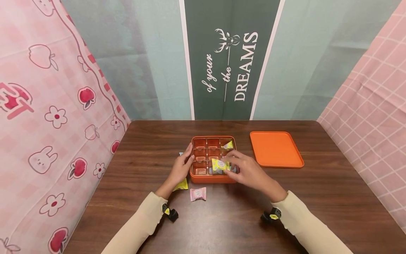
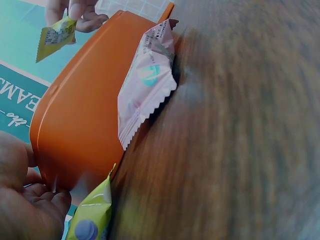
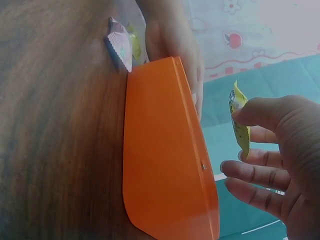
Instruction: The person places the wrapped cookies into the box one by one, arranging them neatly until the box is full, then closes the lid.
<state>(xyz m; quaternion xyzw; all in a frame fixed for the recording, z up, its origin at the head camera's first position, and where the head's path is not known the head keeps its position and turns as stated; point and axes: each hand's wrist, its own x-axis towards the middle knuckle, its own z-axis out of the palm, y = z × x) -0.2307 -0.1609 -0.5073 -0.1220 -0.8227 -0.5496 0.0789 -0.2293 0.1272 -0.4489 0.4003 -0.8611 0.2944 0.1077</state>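
Note:
An orange box (image 1: 213, 179) with a clear divided insert stands on the table. My right hand (image 1: 248, 171) pinches a small yellow wrapped packet (image 1: 220, 164) between thumb and fingertips, held over the box's near right part. In the right wrist view the packet (image 3: 240, 120) is above the rim, with the other fingers spread. My left hand (image 1: 181, 168) rests along the box's left wall, fingers mostly straight, thumb near the rim. Another yellow packet (image 1: 227, 145) lies in the far right compartment. Bluish packets (image 1: 217, 171) sit in the near row, partly hidden by the right hand.
On the table in front of the box lies a pink packet (image 1: 198, 194). A yellow-green packet (image 1: 181, 185) is beside the left wrist, partly covered by it. The flat orange lid (image 1: 276, 149) lies to the right of the box. Cloth curtains (image 1: 152, 70) stand around the table (image 1: 333, 197).

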